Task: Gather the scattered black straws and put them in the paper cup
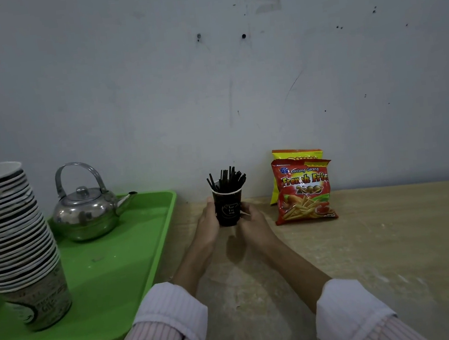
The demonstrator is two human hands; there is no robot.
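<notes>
A dark paper cup [227, 208] stands upright on the wooden table near the wall. Several black straws [227, 180] stick up out of it and fan outward. My left hand [208, 222] wraps the cup's left side, thumb near the rim. My right hand [251, 222] holds its right side with curled fingers. No loose straws show on the table.
A green tray [116, 266] at the left carries a steel kettle [88, 210] and a tall leaning stack of paper cups [13, 238]. Two snack bags [302, 189] lean on the wall to the right of the cup. Bare wooden table [393, 234] lies right of my arms.
</notes>
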